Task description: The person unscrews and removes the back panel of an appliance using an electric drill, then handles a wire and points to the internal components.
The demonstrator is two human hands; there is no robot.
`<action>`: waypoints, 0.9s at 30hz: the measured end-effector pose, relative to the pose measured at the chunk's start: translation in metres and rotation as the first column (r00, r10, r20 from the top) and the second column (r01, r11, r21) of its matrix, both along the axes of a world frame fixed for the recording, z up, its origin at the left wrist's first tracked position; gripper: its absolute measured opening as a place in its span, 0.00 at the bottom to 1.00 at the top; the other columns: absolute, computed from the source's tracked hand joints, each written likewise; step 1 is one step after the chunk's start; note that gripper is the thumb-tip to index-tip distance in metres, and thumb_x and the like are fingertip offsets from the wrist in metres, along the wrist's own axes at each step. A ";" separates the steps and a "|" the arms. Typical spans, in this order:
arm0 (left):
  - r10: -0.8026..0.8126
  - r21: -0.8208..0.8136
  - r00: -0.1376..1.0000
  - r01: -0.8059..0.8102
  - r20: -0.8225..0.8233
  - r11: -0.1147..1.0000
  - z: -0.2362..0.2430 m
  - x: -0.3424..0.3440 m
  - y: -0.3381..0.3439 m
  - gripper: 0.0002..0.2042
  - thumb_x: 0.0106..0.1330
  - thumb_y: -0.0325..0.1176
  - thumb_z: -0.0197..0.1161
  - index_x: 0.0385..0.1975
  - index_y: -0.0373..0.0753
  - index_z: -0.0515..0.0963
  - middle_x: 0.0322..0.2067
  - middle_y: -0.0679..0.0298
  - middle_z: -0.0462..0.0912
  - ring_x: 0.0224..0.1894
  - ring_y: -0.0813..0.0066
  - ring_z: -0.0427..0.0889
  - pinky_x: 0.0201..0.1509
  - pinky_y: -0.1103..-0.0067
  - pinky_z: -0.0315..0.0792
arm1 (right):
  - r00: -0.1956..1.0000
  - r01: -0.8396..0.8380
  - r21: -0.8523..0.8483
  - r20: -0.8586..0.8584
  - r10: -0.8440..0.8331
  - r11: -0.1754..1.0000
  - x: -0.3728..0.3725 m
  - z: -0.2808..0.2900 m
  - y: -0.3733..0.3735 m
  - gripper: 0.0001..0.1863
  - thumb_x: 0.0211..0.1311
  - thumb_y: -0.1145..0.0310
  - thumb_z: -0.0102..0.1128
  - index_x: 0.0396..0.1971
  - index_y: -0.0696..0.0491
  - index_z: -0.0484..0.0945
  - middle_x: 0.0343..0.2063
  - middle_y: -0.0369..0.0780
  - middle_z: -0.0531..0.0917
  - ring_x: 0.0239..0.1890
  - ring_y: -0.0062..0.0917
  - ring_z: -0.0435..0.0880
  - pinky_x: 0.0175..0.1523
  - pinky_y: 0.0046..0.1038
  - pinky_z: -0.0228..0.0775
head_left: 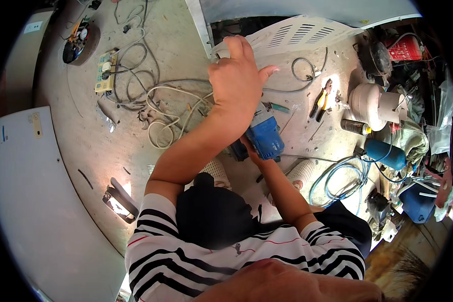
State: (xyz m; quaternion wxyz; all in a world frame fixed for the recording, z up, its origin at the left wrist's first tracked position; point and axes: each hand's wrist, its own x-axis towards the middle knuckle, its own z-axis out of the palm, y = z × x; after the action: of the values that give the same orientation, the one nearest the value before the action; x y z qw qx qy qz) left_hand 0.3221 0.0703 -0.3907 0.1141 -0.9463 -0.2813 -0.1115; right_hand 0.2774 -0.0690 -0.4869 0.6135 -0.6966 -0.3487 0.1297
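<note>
My left hand (235, 75) is stretched forward over the left end of a white vented metal panel (332, 32). Its thumb sticks out to the side, two fingers point ahead, and the others bend down out of sight. Whether it touches the panel, I cannot tell. Below my left wrist, my right hand (255, 152) is closed around a blue power tool (267, 137) with a black block at its base. My left forearm hides the tool's front and part of its grip. A teal-handled tool (278, 107) lies just beyond it on the floor.
A large cabinet (307, 7) stands behind the panel. Pliers (323, 100), a spray can (356, 127) and a blue hose coil (342, 181) lie right. Left are a power strip (105, 73), tangled cables (161, 131), a tool bowl (80, 43) and a white appliance (45, 201).
</note>
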 end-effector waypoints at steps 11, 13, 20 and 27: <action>-0.027 -0.079 1.000 0.026 -0.009 0.996 0.001 0.000 -0.004 0.39 0.58 0.68 0.49 0.54 0.34 0.67 0.41 0.63 0.69 0.19 0.71 0.79 0.22 0.77 0.72 | 0.990 0.096 -0.112 0.112 -0.083 0.989 -0.002 -0.008 -0.005 0.21 0.58 0.73 0.65 0.52 0.55 0.74 0.49 0.43 0.80 0.52 0.33 0.79 0.53 0.32 0.70; -0.034 -0.075 0.999 0.032 -0.028 0.997 0.003 0.001 -0.006 0.39 0.58 0.68 0.49 0.54 0.34 0.67 0.40 0.62 0.69 0.20 0.71 0.79 0.22 0.77 0.73 | 0.991 0.072 -0.126 0.120 -0.057 0.989 0.000 -0.011 -0.009 0.21 0.58 0.73 0.64 0.52 0.55 0.74 0.50 0.43 0.80 0.52 0.33 0.79 0.54 0.32 0.70; -0.011 -0.014 1.000 0.011 -0.015 1.000 -0.003 -0.001 0.001 0.40 0.58 0.68 0.49 0.52 0.33 0.68 0.39 0.63 0.68 0.19 0.74 0.79 0.21 0.80 0.72 | 0.995 0.048 -0.135 0.095 -0.036 0.990 0.005 -0.025 -0.006 0.23 0.60 0.72 0.62 0.56 0.55 0.71 0.53 0.43 0.77 0.56 0.32 0.75 0.58 0.33 0.67; 0.031 -0.106 0.998 -0.036 -0.053 0.994 0.001 0.006 -0.005 0.41 0.56 0.68 0.51 0.52 0.32 0.69 0.40 0.62 0.66 0.18 0.79 0.74 0.24 0.81 0.67 | 0.894 0.101 -0.210 -0.410 -0.181 0.973 -0.007 -0.058 -0.033 0.08 0.58 0.73 0.62 0.36 0.53 0.74 0.26 0.33 0.76 0.27 0.18 0.73 0.37 0.23 0.66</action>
State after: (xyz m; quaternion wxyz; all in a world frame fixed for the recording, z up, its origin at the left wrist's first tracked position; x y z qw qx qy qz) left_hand 0.3284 0.0654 -0.3898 0.0723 -0.9487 -0.2997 -0.0700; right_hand 0.2705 -0.1025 -0.5449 0.6161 -0.7282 -0.1412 0.2649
